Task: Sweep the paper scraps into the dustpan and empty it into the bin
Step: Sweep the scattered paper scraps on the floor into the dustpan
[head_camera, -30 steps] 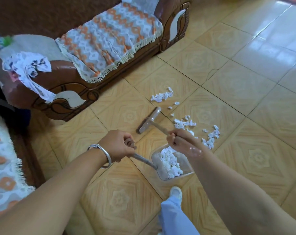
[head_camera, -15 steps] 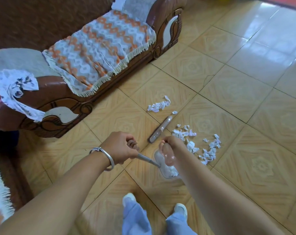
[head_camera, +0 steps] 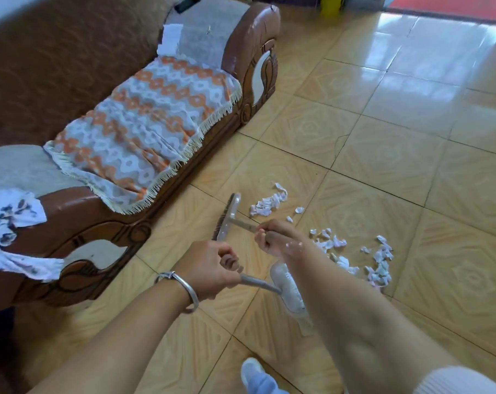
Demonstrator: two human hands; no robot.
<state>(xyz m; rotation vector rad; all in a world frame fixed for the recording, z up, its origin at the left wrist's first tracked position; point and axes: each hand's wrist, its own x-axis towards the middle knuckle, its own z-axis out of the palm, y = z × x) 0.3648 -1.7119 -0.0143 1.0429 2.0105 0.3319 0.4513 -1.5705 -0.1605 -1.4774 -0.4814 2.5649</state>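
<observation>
Mid-sweep, the left hand (head_camera: 210,267) grips the dustpan (head_camera: 288,291) handle, the right hand (head_camera: 275,237) grips the brush (head_camera: 227,217); next, lower the pan beside the remaining scraps (head_camera: 379,261).

Paper scraps (head_camera: 379,258) are white torn bits scattered on the tan floor tiles in 2 loose patches: a small clump (head_camera: 268,202) further out near the brush head, and a wider, messier spread off to the right. The brush (head_camera: 228,217) is a small hand one, pale flat head with dark bristles along one edge and a thin handle, head tilted up on its side. The dustpan (head_camera: 288,290) is clear plastic with a grey handle, tipped steeply on edge, partly hidden behind the right forearm. Can't tell what's inside.
</observation>
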